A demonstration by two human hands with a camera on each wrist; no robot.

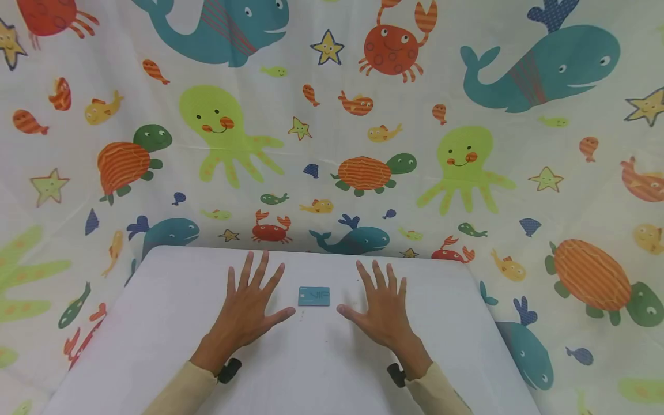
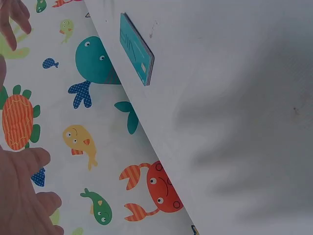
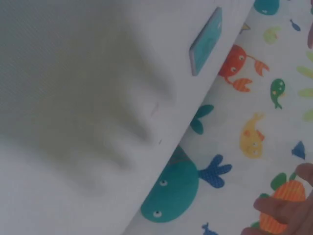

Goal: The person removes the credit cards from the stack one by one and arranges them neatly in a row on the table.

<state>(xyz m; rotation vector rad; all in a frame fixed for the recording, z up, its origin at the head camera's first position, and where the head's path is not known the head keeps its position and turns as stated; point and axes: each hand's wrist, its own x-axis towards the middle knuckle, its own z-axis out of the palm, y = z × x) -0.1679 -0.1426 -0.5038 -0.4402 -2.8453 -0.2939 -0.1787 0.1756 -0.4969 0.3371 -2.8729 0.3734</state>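
Note:
A teal card [image 1: 313, 296] with "VIP" lettering and a small chip mark lies flat on the white table, between the two hands. In the left wrist view the card [image 2: 136, 51] shows a layered edge, like a small stack of cards. My left hand [image 1: 251, 311] is spread with straight fingers, left of the card, its thumb pointing toward it. On the other side, my right hand [image 1: 383, 311] is spread the same way, thumb toward the card's right end. Both hands are apart from the card, casting soft shadows on the tabletop.
The white table [image 1: 290, 380] has its far edge just past the fingertips. Behind it and along its sides hangs a white curtain [image 1: 311, 190] printed with sea animals. Dark wrist bands [image 1: 229, 370] show below both hands, next to light sleeves [image 1: 181, 392].

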